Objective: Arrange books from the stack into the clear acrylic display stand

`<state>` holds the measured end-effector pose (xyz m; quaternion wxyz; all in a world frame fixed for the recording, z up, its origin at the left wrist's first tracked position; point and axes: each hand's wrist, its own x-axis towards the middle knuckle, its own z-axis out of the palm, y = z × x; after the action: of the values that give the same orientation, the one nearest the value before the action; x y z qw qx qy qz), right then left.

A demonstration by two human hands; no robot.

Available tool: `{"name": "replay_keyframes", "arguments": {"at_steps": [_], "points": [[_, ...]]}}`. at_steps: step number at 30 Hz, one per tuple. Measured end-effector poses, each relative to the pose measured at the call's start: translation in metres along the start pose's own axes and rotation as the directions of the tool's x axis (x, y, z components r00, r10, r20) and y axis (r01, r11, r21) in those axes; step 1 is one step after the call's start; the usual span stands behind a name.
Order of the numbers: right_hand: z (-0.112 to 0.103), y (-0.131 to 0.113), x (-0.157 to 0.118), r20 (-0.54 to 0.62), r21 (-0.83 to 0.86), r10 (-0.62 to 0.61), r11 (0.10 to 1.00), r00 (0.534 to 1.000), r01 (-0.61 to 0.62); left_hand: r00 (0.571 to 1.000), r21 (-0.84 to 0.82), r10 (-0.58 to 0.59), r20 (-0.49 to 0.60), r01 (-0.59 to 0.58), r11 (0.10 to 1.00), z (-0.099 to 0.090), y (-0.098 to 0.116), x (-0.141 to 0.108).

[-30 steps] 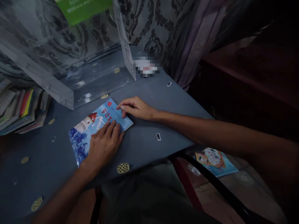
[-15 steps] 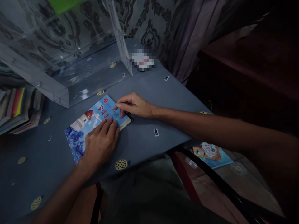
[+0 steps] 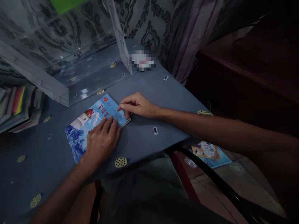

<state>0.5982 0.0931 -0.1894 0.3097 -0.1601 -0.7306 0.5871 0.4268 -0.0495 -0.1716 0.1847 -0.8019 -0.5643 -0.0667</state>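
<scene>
A thin picture book [image 3: 78, 137] with a blue cover lies closed on the table. Its cover shows swirling waves, a red-roofed white tower, a white bird and red characters. My left hand [image 3: 102, 135] rests flat across the lower part of the cover, fingers stretched out and slightly apart. At the book's right edge is my right hand [image 3: 137, 105], its fingers curled and thumb drawn in towards the forefinger. Whether a cover edge or page is between those fingertips cannot be made out.
The table [image 3: 144, 93] has a grey-blue patterned cloth. A clear acrylic stand [image 3: 62, 93] is behind the book, with a blurred-out white item [image 3: 143, 60] beside it. Several books [image 3: 21, 109] lean at the left. Another book [image 3: 212, 154] lies low right, near a dark chair arm [image 3: 217, 180].
My right hand has shifted slightly right along the book's edge, with its fingers curled more. My left hand stays on the cover, and the book remains closed.
</scene>
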Motion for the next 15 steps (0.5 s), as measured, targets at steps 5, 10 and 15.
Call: {"name": "replay_keyframes", "arguments": {"at_steps": [5, 10, 15], "points": [[-0.004, -0.003, -0.010, -0.001, -0.061, 0.008, 0.998, 1.000, -0.008, 1.000, 0.010, 0.012, -0.011, -0.012, 1.000, 0.001, 0.000, -0.001], [-0.005, -0.002, -0.014, 0.066, -0.331, -0.121, 0.934, 0.990, 0.136, 1.000, -0.025, -0.006, -0.006, 0.006, 1.000, 0.002, 0.001, -0.002], [-0.003, -0.001, -0.019, 0.305, -0.597, -0.374, 0.641, 0.876, 0.482, 1.000, -0.072, -0.003, 0.004, 0.003, 0.997, 0.000, -0.003, -0.006]]}}
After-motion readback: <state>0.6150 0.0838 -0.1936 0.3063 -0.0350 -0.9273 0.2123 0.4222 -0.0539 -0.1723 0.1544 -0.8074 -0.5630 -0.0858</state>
